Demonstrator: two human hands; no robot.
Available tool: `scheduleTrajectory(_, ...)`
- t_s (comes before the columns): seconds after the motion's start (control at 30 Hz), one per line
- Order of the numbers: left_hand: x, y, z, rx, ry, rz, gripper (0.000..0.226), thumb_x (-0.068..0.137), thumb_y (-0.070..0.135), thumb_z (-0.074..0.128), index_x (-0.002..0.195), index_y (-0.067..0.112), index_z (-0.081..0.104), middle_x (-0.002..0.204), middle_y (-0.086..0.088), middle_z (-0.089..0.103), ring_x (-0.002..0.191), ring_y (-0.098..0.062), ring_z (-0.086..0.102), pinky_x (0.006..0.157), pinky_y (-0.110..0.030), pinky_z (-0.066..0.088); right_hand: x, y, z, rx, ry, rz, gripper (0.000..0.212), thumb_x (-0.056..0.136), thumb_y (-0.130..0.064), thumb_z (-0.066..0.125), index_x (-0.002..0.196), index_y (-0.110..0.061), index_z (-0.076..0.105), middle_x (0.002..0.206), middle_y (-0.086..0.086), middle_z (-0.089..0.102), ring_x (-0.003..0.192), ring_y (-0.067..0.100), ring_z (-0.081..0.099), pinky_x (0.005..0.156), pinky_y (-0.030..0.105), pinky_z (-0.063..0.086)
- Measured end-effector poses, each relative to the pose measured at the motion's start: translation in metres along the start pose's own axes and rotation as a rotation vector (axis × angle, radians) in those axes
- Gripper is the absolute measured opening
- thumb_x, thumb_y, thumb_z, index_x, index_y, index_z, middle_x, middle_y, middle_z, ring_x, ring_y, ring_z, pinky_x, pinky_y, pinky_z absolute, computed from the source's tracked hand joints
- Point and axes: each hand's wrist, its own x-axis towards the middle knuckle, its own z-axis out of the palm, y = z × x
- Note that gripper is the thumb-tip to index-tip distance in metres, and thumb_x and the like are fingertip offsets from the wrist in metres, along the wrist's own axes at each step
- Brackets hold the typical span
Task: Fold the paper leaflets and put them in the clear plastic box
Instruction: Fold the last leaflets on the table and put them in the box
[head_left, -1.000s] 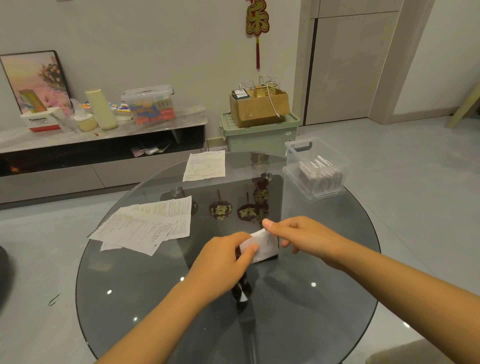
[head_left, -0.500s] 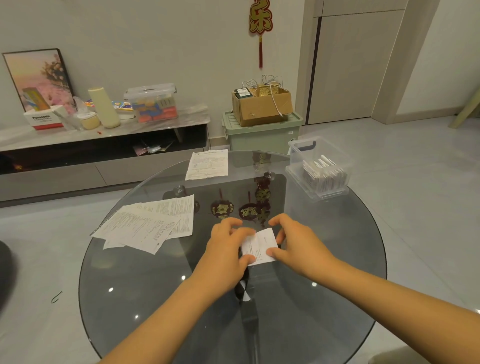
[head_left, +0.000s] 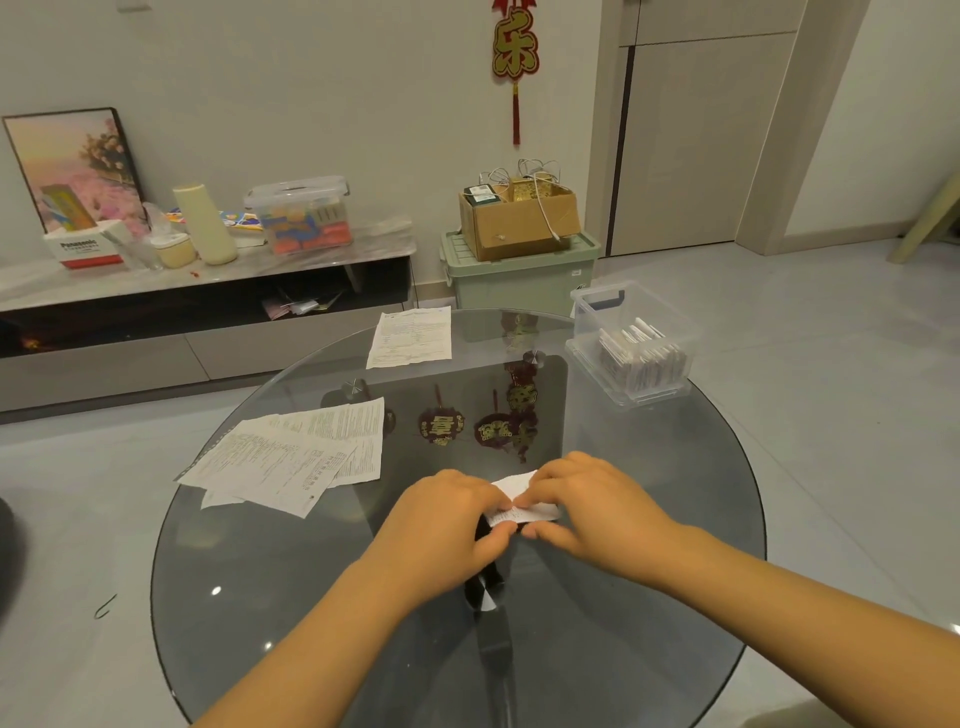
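Both hands, the left hand (head_left: 449, 525) and right hand (head_left: 587, 506), pinch a small folded leaflet (head_left: 524, 512) against the glass table (head_left: 649, 571) to crease it, well short of the clear plastic box (head_left: 631, 345) awaiting it.

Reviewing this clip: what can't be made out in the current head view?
- Leaflet being folded: mostly covered by the left hand and right hand; fold count unclear.
- Print on the loose leaflet stack and the single sheet: too small to read.
- Folded leaflets in the clear plastic box: packed together, number uncountable.
- Glass table: near rim cut off by the bottom edge.
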Motion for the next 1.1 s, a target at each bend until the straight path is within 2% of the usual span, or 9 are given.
scheduleTrajectory(0.2, 0.002, 0.001, -0.005, -0.158, 0.087, -0.100, 0.022, 0.093, 0.039, 0.049, 0.099, 0.031, 0.068, 0.090, 0.012, 0.066, 0.086, -0.007, 0.057, 0.076, -0.025, 0.045, 0.003, 0.005, -0.001, 0.070, 0.126, 0.052, 0.025, 0.095, -0.038, 0.047, 0.102, -0.028, 0.068, 0.091, -0.003, 0.068, 0.091, 0.017, 0.055, 0.077, 0.035, 0.047)
scheduleTrajectory(0.37, 0.010, 0.003, -0.012, -0.581, 0.173, -0.341, 0.003, 0.087, 0.026, 0.065, 0.085, 0.027, 0.067, 0.082, 0.014, 0.069, 0.079, 0.002, 0.062, 0.072, -0.015, 0.049, 0.008, 0.003, -0.020, 0.450, 0.182, 0.169, 0.016, 0.093, -0.030, 0.055, 0.097, -0.024, 0.069, 0.088, -0.007, 0.071, 0.080, 0.007, 0.064, 0.074, 0.029, 0.054)
scheduleTrajectory(0.5, 0.013, 0.011, -0.020, -0.935, 0.177, -0.468, 0.005, 0.087, 0.018, 0.065, 0.092, 0.016, 0.066, 0.082, 0.001, 0.073, 0.077, -0.007, 0.069, 0.066, -0.020, 0.053, 0.008, -0.001, -0.031, 0.707, 0.200, 0.212, 0.018, 0.091, -0.021, 0.059, 0.104, -0.033, 0.061, 0.081, 0.003, 0.073, 0.078, 0.008, 0.068, 0.067, 0.024, 0.055)
scheduleTrajectory(0.57, 0.014, 0.013, -0.022, -0.961, 0.203, -0.502, 0.006, 0.088, 0.018, 0.064, 0.093, 0.016, 0.066, 0.081, 0.001, 0.074, 0.075, -0.005, 0.069, 0.061, -0.014, 0.050, 0.007, -0.002, -0.035, 0.742, 0.217, 0.190, 0.027, 0.092, -0.018, 0.057, 0.107, -0.040, 0.056, 0.079, 0.003, 0.073, 0.078, 0.006, 0.067, 0.063, 0.021, 0.054)
scheduleTrajectory(0.67, 0.014, 0.010, -0.025, -0.982, 0.242, -0.540, 0.007, 0.087, 0.017, 0.065, 0.094, 0.019, 0.068, 0.077, 0.003, 0.074, 0.069, 0.000, 0.067, 0.056, -0.011, 0.049, 0.009, -0.001, -0.040, 0.764, 0.182, 0.162, 0.026, 0.093, -0.014, 0.054, 0.104, -0.034, 0.066, 0.088, -0.009, 0.071, 0.081, -0.003, 0.064, 0.063, 0.015, 0.052)
scheduleTrajectory(0.8, 0.012, 0.005, -0.031, -0.988, 0.254, -0.559, 0.008, 0.087, 0.017, 0.066, 0.092, 0.023, 0.068, 0.077, 0.007, 0.074, 0.070, 0.003, 0.067, 0.054, -0.009, 0.047, 0.013, 0.006, -0.048, 0.779, -0.017, 0.153, 0.042, 0.089, -0.005, 0.046, 0.099, -0.038, 0.070, 0.103, -0.016, 0.069, 0.101, 0.018, 0.065, 0.084, 0.039, 0.055)
scheduleTrajectory(0.83, 0.011, 0.005, -0.033, -0.994, 0.255, -0.560, 0.009, 0.087, 0.017, 0.066, 0.092, 0.023, 0.069, 0.078, 0.006, 0.074, 0.070, 0.003, 0.067, 0.054, -0.008, 0.046, 0.013, 0.007, -0.050, 0.794, -0.059, 0.135, 0.044, 0.088, -0.003, 0.044, 0.102, -0.037, 0.069, 0.105, -0.017, 0.069, 0.104, 0.016, 0.064, 0.088, 0.041, 0.054)
scheduleTrajectory(0.93, 0.012, 0.004, -0.037, -0.990, 0.231, -0.541, 0.012, 0.087, 0.018, 0.065, 0.094, 0.027, 0.069, 0.084, 0.007, 0.074, 0.077, 0.001, 0.068, 0.057, -0.010, 0.048, 0.014, 0.011, -0.057, 0.770, -0.106, 0.075, 0.035, 0.091, -0.004, 0.051, 0.108, -0.032, 0.065, 0.108, -0.017, 0.069, 0.101, -0.005, 0.063, 0.091, 0.025, 0.052)
scheduleTrajectory(1.1, 0.012, 0.009, -0.037, -0.951, 0.184, -0.451, 0.021, 0.091, 0.018, 0.059, 0.096, 0.035, 0.070, 0.081, 0.018, 0.072, 0.071, 0.006, 0.063, 0.061, -0.011, 0.047, 0.017, 0.007, -0.047, 0.648, 0.120, 0.127, 0.014, 0.089, -0.023, 0.062, 0.098, -0.028, 0.070, 0.092, -0.013, 0.070, 0.085, 0.000, 0.063, 0.078, 0.013, 0.049)
